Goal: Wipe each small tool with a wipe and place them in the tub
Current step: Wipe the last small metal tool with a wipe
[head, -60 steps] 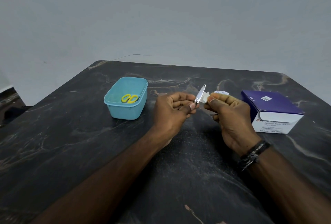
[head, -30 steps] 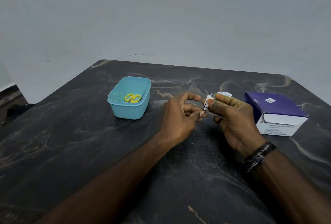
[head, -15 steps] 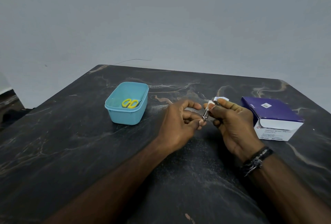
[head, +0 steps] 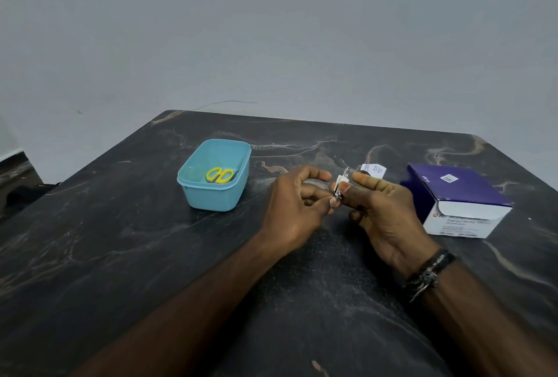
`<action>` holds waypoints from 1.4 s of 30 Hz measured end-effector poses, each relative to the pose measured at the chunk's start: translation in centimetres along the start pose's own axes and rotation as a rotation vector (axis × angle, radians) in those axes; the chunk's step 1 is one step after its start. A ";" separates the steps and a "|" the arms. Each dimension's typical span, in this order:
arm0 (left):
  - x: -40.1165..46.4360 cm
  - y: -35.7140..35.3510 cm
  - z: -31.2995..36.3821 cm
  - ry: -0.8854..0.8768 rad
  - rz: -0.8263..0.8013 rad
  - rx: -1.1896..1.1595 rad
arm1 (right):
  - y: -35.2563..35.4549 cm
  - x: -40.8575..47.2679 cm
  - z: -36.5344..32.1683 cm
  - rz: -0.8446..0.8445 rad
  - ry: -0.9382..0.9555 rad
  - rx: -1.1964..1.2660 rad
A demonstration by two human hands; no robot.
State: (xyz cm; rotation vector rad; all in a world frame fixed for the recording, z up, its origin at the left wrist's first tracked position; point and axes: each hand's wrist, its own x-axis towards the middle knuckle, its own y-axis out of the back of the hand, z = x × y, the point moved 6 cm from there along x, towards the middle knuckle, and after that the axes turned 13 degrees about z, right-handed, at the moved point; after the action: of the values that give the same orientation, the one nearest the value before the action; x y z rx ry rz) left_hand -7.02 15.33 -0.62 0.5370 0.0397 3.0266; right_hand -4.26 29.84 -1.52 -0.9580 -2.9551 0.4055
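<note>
**Steel clipper pinched between two hands over dark marble**

Steel glints between our fingers: we hold a small nail clipper (head: 338, 192) above the dark marbled table (head: 120, 241), near its middle. Our left hand (head: 297, 206) pinches the clipper's lower end between thumb and curled fingers. Our right hand (head: 383, 210) presses a small white wipe (head: 340, 180) against the clipper's upper part with thumb and forefinger, so both hands are closed around what they hold. Behind the right fingertips we see a torn white sachet (head: 373, 170); we cannot tell whether it lies on the table or is held. On the right wrist we wear a dark bracelet (head: 430, 272).

To the left, well apart from our hands, stands a light blue tub (head: 216, 195), and inside it lie yellow-handled scissors (head: 219, 175). To the right, near our right hand, sits a purple and white box (head: 456, 201) of wipes. A grey wall (head: 271, 29) rises behind the table.
</note>
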 end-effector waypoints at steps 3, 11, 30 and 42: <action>0.0 0.0 0.1 0.000 -0.018 -0.002 | 0.2 0.1 -0.1 0.020 0.004 0.009; -0.6 -0.6 0.5 0.003 -0.057 -0.012 | 0.8 0.6 -0.6 0.062 0.028 0.074; -0.3 -0.1 0.4 0.012 -0.040 -0.036 | 0.4 0.6 0.0 0.050 0.003 0.056; 0.0 0.4 0.4 -0.046 0.026 0.024 | 0.0 0.3 0.1 -0.005 -0.023 0.042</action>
State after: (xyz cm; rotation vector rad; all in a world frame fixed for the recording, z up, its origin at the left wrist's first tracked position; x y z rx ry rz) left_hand -6.90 14.91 -0.23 0.6138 0.0677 3.0411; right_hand -4.49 30.03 -1.68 -0.9483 -2.9562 0.4796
